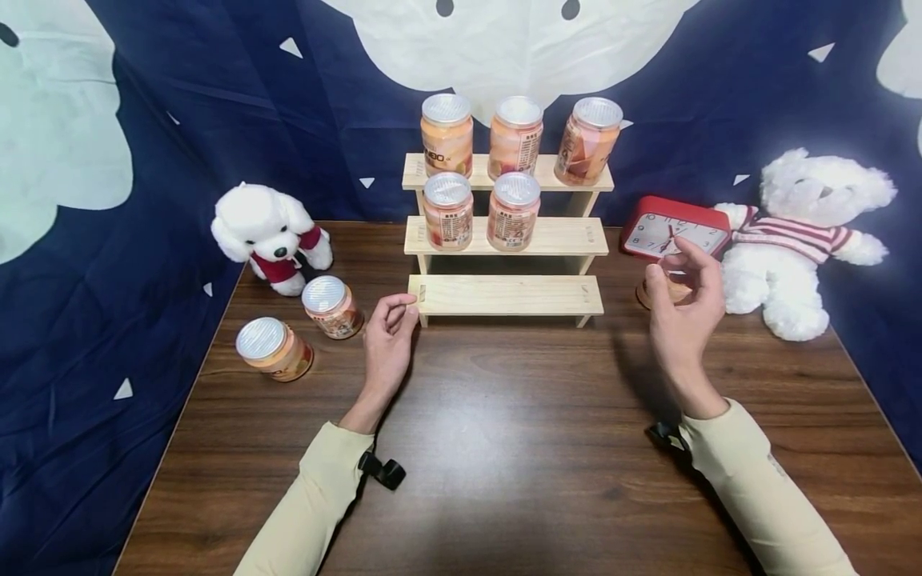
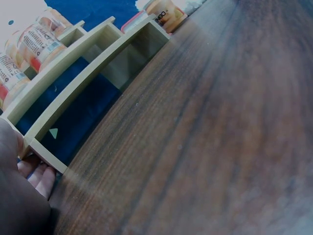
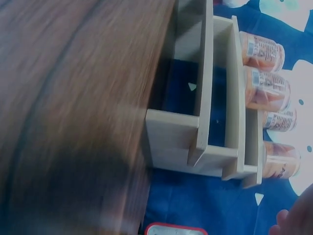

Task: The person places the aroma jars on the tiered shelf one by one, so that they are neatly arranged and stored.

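Observation:
My left hand [image 1: 389, 344] grips the left end of the lowest step of a wooden tiered stand [image 1: 504, 296]. In the left wrist view its curled fingers [image 2: 44, 178] lie against the end panel. My right hand [image 1: 684, 312] is raised right of the stand, fingers loosely bent and nothing between them. Partly hidden behind that hand, a canned fruit jar [image 2: 168, 17] stands on the table. Three jars [image 1: 515, 144] with silver lids line the top step, and two jars [image 1: 514, 216] fill the left and centre of the middle step. The lowest step is bare.
Two more jars, a nearer one [image 1: 277, 352] and a farther one [image 1: 334, 308], stand left of my left hand. Behind them sits a white plush dog [image 1: 266, 232]. At the right are a red clock [image 1: 677, 212] and a white teddy bear [image 1: 778, 280]. Dark blue cloth [image 1: 238, 120] hangs behind.

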A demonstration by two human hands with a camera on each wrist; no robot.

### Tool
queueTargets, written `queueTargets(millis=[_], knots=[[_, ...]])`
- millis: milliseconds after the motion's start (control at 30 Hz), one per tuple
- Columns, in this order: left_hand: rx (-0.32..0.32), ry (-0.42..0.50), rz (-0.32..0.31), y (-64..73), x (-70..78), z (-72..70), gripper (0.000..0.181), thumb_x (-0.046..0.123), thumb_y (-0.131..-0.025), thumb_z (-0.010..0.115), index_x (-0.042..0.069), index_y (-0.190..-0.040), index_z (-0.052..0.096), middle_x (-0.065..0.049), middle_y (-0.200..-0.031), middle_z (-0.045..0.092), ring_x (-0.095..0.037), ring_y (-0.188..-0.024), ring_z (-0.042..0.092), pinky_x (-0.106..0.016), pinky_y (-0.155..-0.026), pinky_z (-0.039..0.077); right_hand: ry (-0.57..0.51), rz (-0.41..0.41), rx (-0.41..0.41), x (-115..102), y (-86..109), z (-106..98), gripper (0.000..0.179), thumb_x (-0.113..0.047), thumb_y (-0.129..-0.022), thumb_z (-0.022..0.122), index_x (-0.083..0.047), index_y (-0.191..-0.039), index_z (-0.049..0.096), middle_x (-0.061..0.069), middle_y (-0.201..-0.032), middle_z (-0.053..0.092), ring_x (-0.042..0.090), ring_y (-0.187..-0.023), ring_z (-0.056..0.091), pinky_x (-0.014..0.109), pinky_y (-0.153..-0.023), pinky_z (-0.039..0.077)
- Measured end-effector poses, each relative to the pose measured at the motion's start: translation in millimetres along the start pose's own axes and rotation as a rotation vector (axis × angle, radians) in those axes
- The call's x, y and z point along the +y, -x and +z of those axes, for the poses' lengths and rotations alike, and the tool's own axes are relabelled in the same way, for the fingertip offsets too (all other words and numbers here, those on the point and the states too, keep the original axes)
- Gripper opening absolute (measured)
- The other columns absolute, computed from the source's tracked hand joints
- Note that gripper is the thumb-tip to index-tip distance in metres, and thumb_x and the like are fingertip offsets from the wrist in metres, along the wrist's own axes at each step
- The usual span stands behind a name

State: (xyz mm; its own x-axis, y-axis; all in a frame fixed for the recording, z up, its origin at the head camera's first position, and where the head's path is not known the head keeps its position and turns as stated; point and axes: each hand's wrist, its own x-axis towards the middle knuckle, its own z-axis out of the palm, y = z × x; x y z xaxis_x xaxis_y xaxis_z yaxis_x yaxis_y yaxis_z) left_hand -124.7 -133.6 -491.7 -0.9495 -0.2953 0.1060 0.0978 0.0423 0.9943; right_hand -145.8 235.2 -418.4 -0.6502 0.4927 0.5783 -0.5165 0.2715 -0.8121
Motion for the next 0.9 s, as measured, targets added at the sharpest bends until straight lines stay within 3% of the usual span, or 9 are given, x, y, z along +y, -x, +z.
queueTargets(millis=[233,467,633,900], knots=[[-0.004,-0.007,-0.002,0.7,0.2,-0.9,0.021,0.004,-0.109,0.069,-0.005,-0.127,0.069,-0.025,-0.130,0.077,-0.004,-0.110,0.073,-0.018,-0.098,0.057,0.024,0.065,0.040,-1,-2.5,-9,0.039,0.004,-0.093,0.077,-0.001,-0.132,0.075,-0.003,-0.106,0.067,0.013,-0.098,0.063,0.020,-0.084,0.050],[-0.011,-0.011,-0.002,0.5,0.4,-0.7,0.020,0.005,-0.109,0.069,-0.005,-0.127,0.069,-0.025,-0.129,0.077,-0.002,-0.109,0.073,-0.018,-0.097,0.057,0.145,0.072,0.045,-13,-3.6,-15,0.042,0.004,-0.093,0.077,0.000,-0.134,0.074,-0.009,-0.107,0.065,0.010,-0.104,0.062,0.023,-0.090,0.051],[-0.003,-0.012,0.003,0.4,-0.6,-0.8,0.019,0.004,-0.109,0.069,-0.005,-0.126,0.069,-0.025,-0.128,0.078,-0.003,-0.108,0.073,-0.018,-0.097,0.057,0.256,0.063,0.020,-24,-4.7,-19,0.044,0.002,-0.093,0.079,0.008,-0.136,0.070,-0.015,-0.107,0.059,0.005,-0.105,0.056,0.022,-0.091,0.045],[0.002,-0.003,0.004,0.1,-0.9,-0.6,0.020,0.004,-0.108,0.070,-0.005,-0.126,0.070,-0.025,-0.128,0.078,-0.004,-0.110,0.073,-0.017,-0.097,0.057,0.375,0.134,0.000,17,-16.8,-39,0.051,-0.001,-0.093,0.084,0.002,-0.142,0.070,-0.018,-0.113,0.057,0.007,-0.108,0.056,0.023,-0.089,0.046]])
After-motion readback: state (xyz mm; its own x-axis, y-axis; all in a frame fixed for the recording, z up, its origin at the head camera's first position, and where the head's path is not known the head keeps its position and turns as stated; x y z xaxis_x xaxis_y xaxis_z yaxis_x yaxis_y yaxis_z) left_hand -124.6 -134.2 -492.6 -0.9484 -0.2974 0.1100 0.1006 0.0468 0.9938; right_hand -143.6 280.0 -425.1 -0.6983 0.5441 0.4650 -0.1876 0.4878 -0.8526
